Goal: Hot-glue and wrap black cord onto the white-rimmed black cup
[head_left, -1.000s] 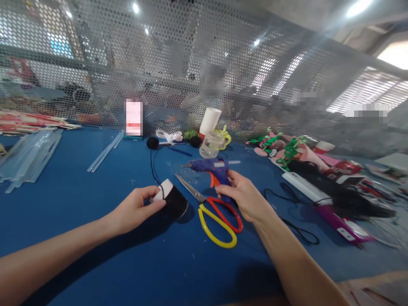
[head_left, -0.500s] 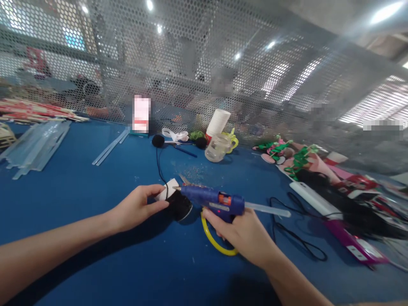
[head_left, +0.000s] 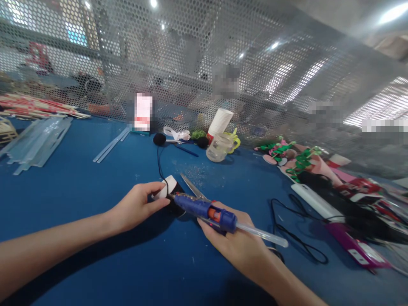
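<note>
Your right hand has brought the gripped glue gun nearer, slanting near-right to far-left, its tip by the cup pinched leftward in your left hand.

desk, far-left corner: red-and-white sticks | far edge: upright lit screen; white cup stack, tilted, behind clear cup | toward right edge: curled green stems; purple power strip | beyond far edge: perforated panel

Seemingly tilted, head camera looks down over hands
</note>
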`<state>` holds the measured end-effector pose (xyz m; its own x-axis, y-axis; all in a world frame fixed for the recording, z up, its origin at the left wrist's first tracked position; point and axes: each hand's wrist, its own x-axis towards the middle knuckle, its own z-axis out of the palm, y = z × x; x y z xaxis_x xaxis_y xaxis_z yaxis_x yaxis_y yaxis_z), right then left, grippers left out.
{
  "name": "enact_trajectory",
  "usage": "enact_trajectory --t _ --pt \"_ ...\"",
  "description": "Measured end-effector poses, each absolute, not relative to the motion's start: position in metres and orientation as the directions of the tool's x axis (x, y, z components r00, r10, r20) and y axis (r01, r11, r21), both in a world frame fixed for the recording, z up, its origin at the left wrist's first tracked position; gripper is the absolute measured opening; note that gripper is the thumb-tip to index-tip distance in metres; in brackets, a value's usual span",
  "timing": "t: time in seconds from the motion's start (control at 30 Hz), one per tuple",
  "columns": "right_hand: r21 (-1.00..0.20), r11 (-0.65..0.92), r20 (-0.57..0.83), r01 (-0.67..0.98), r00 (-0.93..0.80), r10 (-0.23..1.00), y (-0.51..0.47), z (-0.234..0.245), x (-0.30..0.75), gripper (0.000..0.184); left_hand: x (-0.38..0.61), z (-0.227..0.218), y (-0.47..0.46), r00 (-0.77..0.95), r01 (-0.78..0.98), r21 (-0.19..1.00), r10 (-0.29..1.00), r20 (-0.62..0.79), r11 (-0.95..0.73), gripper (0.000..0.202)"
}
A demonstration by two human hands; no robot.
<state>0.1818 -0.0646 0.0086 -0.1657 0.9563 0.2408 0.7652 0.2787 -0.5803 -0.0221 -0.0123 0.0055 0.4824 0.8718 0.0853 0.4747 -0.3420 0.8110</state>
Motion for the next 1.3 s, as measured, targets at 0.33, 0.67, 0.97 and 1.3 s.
enact_trajectory --t 0.33,0.67,0.97,1.3 --pt "-0.548 0.318 0.255 0.774 -0.207 0.944 -0.066 0.013 0.181 0.008 -0.023 0.005 -0.012 0.499 0.456 0.793 0.854 0.148 -0.404 0.014" --pt "-0.552 0.278 0.254 0.786 -0.16 0.954 -0.066 0.011 0.183 0.009 -0.025 0.006 -0.012 0.524 0.472 0.772 0.84 0.143 -0.426 0.015" --pt "-0.517 0.318 0.322 0.795 -0.164 0.932 -0.062 0.01 0.183 0.011 -0.025 0.007 -0.011 0.543 0.469 0.764 0.827 0.145 -0.442 0.014" --pt "-0.428 0.394 0.383 0.813 -0.231 0.894 -0.06 0.021 0.182 0.015 -0.026 0.006 -0.011 0.545 0.48 0.754 0.826 0.145 -0.449 0.017"
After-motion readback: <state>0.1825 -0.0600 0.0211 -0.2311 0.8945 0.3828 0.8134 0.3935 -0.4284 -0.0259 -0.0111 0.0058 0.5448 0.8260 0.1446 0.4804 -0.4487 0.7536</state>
